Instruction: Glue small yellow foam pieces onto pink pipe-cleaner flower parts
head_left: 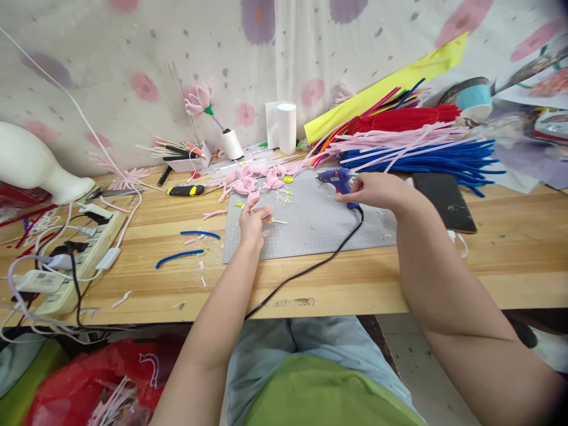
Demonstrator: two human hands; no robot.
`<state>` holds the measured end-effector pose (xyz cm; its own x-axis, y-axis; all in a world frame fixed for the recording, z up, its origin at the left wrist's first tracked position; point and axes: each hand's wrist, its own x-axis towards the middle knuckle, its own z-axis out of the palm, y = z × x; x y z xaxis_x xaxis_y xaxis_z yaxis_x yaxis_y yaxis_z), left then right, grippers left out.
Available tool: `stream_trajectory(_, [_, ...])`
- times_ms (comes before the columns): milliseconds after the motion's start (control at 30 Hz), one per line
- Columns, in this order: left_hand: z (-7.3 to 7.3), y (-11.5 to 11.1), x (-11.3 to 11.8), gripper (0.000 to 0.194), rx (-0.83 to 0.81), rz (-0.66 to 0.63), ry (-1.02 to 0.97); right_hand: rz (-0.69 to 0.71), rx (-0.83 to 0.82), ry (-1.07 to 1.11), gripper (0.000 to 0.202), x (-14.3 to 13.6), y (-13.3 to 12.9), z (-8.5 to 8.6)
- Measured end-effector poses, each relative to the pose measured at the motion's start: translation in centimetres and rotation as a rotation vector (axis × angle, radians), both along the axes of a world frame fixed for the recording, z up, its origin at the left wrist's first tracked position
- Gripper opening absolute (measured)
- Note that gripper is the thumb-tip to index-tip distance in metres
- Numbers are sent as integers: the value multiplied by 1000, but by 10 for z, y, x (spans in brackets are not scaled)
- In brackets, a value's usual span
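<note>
My left hand (255,223) is over the left part of a grey cutting mat (306,236). Its fingers pinch a small bundle of thin white stamens (279,222), with a bit of yellow by the fingertips. On the right, my right hand (375,190) has its fingers closed about the handle of a purple hot glue gun (333,176), whose nozzle faces left. Pink fuzzy petals (246,182) lie just beyond my left hand. Loose white and yellow stamens (286,196) are scattered on the mat between my hands.
A black cord (306,272) runs from the glue gun to the table's front edge. Bundles of blue pipe cleaners (421,158) and red ones lie behind. A utility knife (185,190), a power strip (84,263), a dark pad (444,202) and a white spool (231,144) surround the mat.
</note>
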<state>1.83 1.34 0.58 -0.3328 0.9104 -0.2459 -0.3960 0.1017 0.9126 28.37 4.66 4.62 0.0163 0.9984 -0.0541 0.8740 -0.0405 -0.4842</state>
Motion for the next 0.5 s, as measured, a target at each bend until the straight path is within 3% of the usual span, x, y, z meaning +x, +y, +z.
stream_trajectory(67, [-1, 0, 1, 41, 5, -10, -1, 174, -2, 171, 38, -23, -5, -2])
stream_trajectory(133, [-2, 0, 1, 41, 13, -20, 3, 284, 35, 476, 34, -57, -8, -14])
stream_trajectory(200, [-3, 0, 2, 42, 19, -28, 8, 343, -16, 815, 36, -92, -9, -31])
stream_trajectory(267, [-3, 0, 3, 45, 10, -44, 11, 351, -70, 1011, 41, -118, -9, -46])
stream_trajectory(367, [-2, -1, 5, 48, -30, -83, 17, 316, -112, 1106, 41, -133, -7, -56])
stream_trajectory(500, [2, -2, 6, 57, -76, -101, 22, 249, -93, 1108, 37, -126, -5, -56])
